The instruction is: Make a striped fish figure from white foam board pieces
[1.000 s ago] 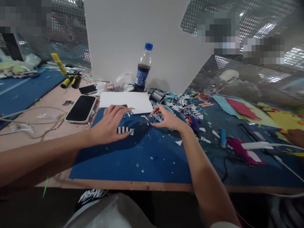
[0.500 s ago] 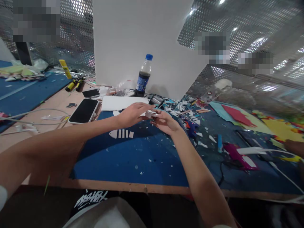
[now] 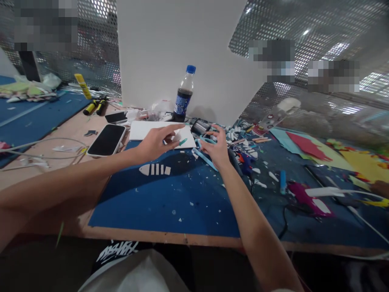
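Note:
My left hand [image 3: 156,142] hovers over the far edge of the blue cutting mat [image 3: 170,194], pinching a small white and teal scrap [image 3: 180,140] at its fingertips. My right hand [image 3: 216,150] lies just right of it, fingers curled on light blue scissors [image 3: 203,156] among paper offcuts. A white fish-skeleton cutout [image 3: 154,169] lies flat on the mat, just below my left hand and apart from it. A white sheet [image 3: 142,129] lies behind my hands.
A phone [image 3: 107,140] lies face up left of the mat. A cola bottle [image 3: 184,95] stands before an upright white board [image 3: 182,48]. Scraps, a blue glue gun [image 3: 246,158] and coloured paper [image 3: 304,146] crowd the right. Another person's hand [image 3: 381,188] shows far right.
My left hand lifted off the fish cutout and met my right hand, then took the small scrap back toward the white sheet. My right hand dropped onto the scissors.

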Available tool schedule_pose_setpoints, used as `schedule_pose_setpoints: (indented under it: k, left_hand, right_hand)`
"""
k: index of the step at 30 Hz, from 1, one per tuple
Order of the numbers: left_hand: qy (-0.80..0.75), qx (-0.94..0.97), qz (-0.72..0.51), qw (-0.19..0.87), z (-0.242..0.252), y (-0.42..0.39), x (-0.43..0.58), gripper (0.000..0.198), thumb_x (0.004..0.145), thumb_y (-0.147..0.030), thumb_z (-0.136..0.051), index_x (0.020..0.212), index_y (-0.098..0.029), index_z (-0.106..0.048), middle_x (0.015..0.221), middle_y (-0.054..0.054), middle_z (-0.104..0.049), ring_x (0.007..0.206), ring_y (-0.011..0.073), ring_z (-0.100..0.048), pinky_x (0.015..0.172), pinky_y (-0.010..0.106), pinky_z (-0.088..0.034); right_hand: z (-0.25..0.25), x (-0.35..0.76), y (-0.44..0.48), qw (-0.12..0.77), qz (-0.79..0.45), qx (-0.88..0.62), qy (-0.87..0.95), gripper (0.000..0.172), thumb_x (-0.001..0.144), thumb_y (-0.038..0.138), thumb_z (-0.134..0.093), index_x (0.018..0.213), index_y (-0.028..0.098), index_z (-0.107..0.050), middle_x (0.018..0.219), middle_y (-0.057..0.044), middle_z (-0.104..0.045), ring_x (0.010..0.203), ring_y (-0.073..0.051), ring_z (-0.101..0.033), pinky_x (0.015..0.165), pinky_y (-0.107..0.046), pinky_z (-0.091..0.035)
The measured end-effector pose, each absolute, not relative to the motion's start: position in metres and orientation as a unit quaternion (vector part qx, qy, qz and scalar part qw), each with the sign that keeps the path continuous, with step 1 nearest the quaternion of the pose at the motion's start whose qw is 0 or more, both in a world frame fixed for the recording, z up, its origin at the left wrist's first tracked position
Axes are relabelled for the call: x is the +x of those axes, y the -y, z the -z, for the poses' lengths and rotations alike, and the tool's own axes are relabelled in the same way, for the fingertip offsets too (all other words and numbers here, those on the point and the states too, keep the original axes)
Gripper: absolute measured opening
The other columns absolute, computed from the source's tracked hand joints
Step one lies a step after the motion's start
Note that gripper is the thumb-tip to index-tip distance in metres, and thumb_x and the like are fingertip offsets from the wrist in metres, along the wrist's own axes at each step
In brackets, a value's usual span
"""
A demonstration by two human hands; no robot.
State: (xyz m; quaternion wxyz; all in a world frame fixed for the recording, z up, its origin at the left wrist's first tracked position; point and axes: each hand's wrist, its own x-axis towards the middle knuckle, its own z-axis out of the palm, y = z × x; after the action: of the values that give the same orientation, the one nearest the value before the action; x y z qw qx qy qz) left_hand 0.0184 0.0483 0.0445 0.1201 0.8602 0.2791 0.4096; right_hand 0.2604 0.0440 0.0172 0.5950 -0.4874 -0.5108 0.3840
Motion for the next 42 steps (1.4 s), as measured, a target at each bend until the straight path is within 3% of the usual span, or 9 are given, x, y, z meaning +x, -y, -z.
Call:
schedule_pose_setpoints:
  k: [2,5,9,13,18,24,33,37,42]
  left_hand:
    - [-0.284,0.857,-0.409,0.135,-0.044,-0.038,0.012,0.031,0.091,-0.033,-0.053,0.114,-0.015,-0.062,0.091,0.007,-0.069,0.067,0.0105,-0.06,0.062,0.022,-0.052]
    - [-0.297,0.848,-0.414,0.145,-0.04,-0.026,0.001,0.031,0.091,-0.037,-0.054,0.11,-0.015,-0.064,0.082,0.006,-0.067,0.065,0.0107,-0.058,0.056,0.021,-0.048]
    - [-0.311,0.827,-0.441,0.158,-0.027,-0.02,-0.009,0.037,0.089,-0.045,-0.056,0.108,-0.015,-0.064,0.077,0.005,-0.065,0.066,0.0122,-0.057,0.058,0.024,-0.05]
    - [-0.326,0.807,-0.453,0.193,-0.014,-0.018,-0.015,0.038,0.088,-0.048,-0.056,0.11,-0.016,-0.062,0.07,0.002,-0.063,0.063,0.0121,-0.056,0.058,0.025,-0.051]
    - [-0.317,0.804,-0.443,0.237,-0.017,-0.016,-0.015,0.028,0.089,-0.04,-0.058,0.11,-0.021,-0.062,0.082,0.004,-0.065,0.072,0.0139,-0.059,0.06,0.026,-0.052]
    - [-0.276,0.832,-0.429,0.217,-0.031,-0.024,-0.013,0.022,0.091,-0.035,-0.056,0.107,-0.021,-0.063,0.108,0.01,-0.06,0.107,0.0216,-0.056,0.09,0.038,-0.05]
    - [-0.3,0.898,-0.223,0.232,-0.04,-0.062,0.015,0.027,0.078,-0.038,-0.072,0.102,-0.027,-0.068,0.133,0.01,-0.053,0.124,0.0349,-0.042,0.097,0.059,-0.038]
    - [-0.221,0.908,-0.23,0.27,-0.038,-0.095,0.049,0.027,0.076,-0.031,-0.073,0.101,-0.025,-0.068,0.119,0.006,-0.065,0.122,0.0289,-0.049,0.101,0.051,-0.037]
    - [-0.128,0.885,-0.206,0.398,-0.035,-0.111,0.081,0.025,0.077,-0.029,-0.069,0.1,-0.019,-0.068,0.099,0.004,-0.072,0.097,0.0191,-0.065,0.082,0.03,-0.05]
  right_hand:
    - [-0.017,0.261,-0.044,0.574,-0.375,-0.466,0.559,0.075,0.055,0.031,-0.08,0.122,0.034,-0.048,0.14,-0.006,-0.045,0.099,-0.02,-0.064,0.079,-0.035,-0.055]
    - [-0.018,0.257,-0.046,0.568,-0.38,-0.451,0.575,0.061,0.055,0.038,-0.081,0.109,0.025,-0.058,0.136,-0.009,-0.052,0.127,-0.027,-0.048,0.104,-0.046,-0.042]
    - [-0.022,0.254,-0.044,0.594,-0.353,-0.499,0.522,0.037,0.06,0.036,-0.079,0.089,0.02,-0.062,0.105,-0.009,-0.068,0.092,-0.023,-0.067,0.091,-0.046,-0.052]
    - [-0.025,0.256,-0.042,0.611,-0.346,-0.523,0.483,0.035,0.056,0.032,-0.082,0.083,0.02,-0.063,0.088,-0.004,-0.067,0.07,-0.017,-0.067,0.075,-0.041,-0.058]
    - [-0.023,0.254,-0.043,0.608,-0.392,-0.517,0.458,0.033,0.058,0.036,-0.08,0.081,0.021,-0.063,0.08,-0.002,-0.068,0.076,-0.017,-0.068,0.084,-0.041,-0.056]
    - [-0.021,0.252,-0.044,0.6,-0.374,-0.526,0.474,0.032,0.06,0.038,-0.08,0.082,0.02,-0.066,0.097,-0.006,-0.071,0.103,-0.022,-0.065,0.099,-0.04,-0.046]
    - [-0.039,0.256,-0.037,0.603,-0.506,-0.429,0.443,0.041,0.072,0.059,-0.065,0.089,0.023,-0.062,0.115,-0.009,-0.068,0.112,-0.025,-0.061,0.099,-0.041,-0.047]
    - [-0.04,0.254,-0.037,0.595,-0.528,-0.415,0.443,0.042,0.074,0.062,-0.061,0.089,0.023,-0.059,0.115,-0.008,-0.067,0.111,-0.024,-0.062,0.1,-0.04,-0.047]
    - [-0.039,0.251,-0.036,0.584,-0.515,-0.415,0.47,0.047,0.072,0.067,-0.059,0.088,0.023,-0.058,0.112,-0.008,-0.069,0.108,-0.023,-0.063,0.095,-0.039,-0.049]
